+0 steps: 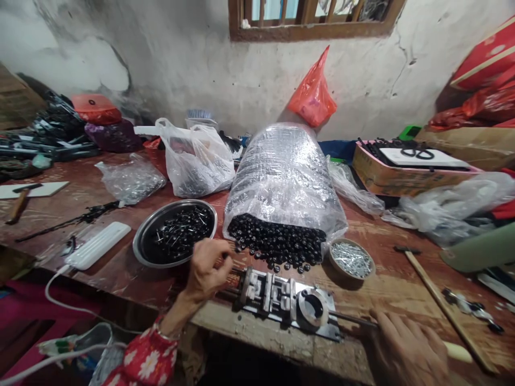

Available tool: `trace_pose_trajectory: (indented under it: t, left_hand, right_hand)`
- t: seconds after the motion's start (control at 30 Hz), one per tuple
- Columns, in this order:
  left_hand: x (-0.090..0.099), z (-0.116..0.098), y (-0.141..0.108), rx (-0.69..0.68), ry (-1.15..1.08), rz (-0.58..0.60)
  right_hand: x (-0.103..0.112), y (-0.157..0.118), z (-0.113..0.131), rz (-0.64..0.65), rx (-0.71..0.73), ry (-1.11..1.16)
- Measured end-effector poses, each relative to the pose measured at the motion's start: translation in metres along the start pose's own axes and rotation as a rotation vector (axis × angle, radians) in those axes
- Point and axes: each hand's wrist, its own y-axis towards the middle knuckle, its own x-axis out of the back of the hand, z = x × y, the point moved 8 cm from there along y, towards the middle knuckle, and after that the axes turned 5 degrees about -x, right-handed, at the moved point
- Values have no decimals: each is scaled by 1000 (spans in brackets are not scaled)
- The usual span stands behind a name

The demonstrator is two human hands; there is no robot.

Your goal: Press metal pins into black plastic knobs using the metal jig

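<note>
My left hand [207,268] hovers at the left end of a steel press jig [277,300], fingertips pinched together; whatever they hold is too small to tell. My right hand [402,348] grips a long metal lever rod [354,319] that runs from the jig's round collar to a pale handle end [456,351]. Black beads [277,241] spill from the mouth of a large clear plastic bag [284,171] just behind the jig. A steel dish [174,233] holds more black beads with pins in them, near my left hand.
A small bowl of silvery screws [351,259] sits beside the bag, and a wooden-handled hammer [442,305] lies right of my right hand. A white power bank [97,245] with its cable lies on the worn wooden bench [362,236]. Plastic bags and a cardboard box [406,171] line the wall.
</note>
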Motion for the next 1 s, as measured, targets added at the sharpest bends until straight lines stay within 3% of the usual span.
trace_pose_trajectory:
  t: [0.07,0.2,0.27,0.33,0.43,0.53,0.63,0.7,0.83,1.0]
  left_hand:
    - [28,34,3,106,249,-61]
    - [63,87,2,221,582,-13]
    - [75,97,-1,253,655,-45]
    - [76,92,-2,247,642,-95]
    - [49,63,4,140,433,-49]
    - [-7,27,10,39,118,181]
    - [-59,5,12,54,-25,379]
    - [-86,3,13,112,-77,491]
    - [-113,11,19,132,-143,599]
    - [-124,20,23,132,-195,675]
  right_hand:
    - [3,2,2,8,-14,49]
    - [10,9,9,-5,-31,136]
    - [14,13,10,-29,-41,166]
    - [16,17,10,-57,-67,190]
    - [17,20,7,-88,-93,230]
    - [13,25,10,-62,-81,315]
    - [6,35,20,22,-88,415]
    - [4,45,29,53,-105,484]
    - [1,70,49,124,-178,659]
    - [-2,111,88,210,-163,742]
